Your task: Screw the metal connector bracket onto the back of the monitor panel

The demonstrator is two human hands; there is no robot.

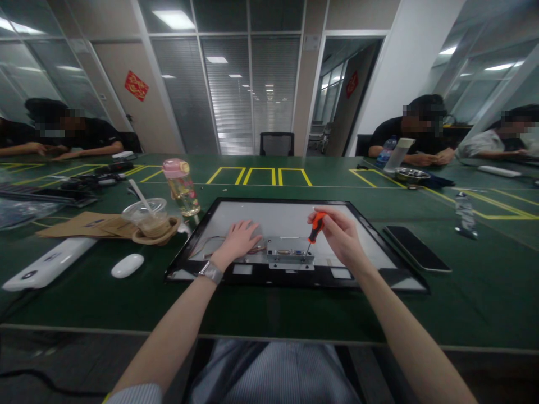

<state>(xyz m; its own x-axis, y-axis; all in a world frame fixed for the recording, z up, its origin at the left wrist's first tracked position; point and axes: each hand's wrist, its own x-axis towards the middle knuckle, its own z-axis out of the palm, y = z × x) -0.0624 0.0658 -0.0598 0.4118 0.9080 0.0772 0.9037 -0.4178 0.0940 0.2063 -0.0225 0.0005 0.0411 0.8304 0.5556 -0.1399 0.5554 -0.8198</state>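
A flat display panel (pixel 286 219) with a black frame lies on the table before me. Near its front edge sits a silver metal bracket (pixel 290 258) with connector ports along its side. My right hand (pixel 337 227) grips an orange and black screwdriver (pixel 316 227) by its handle, tilted slightly, its tip at the right end of the bracket. My left hand (pixel 240 241) rests palm down on the panel, fingers spread, just left of the bracket. Thin wires (pixel 208 244) run out beside and beneath that hand.
Left of the panel are a white mouse (pixel 127 265), a long white device (pixel 50 262), an iced drink cup (pixel 149 216) in a cardboard holder and a pink-lided bottle (pixel 182 185). At right lies a black phone (pixel 416 248). Several people sit at the table's far sides.
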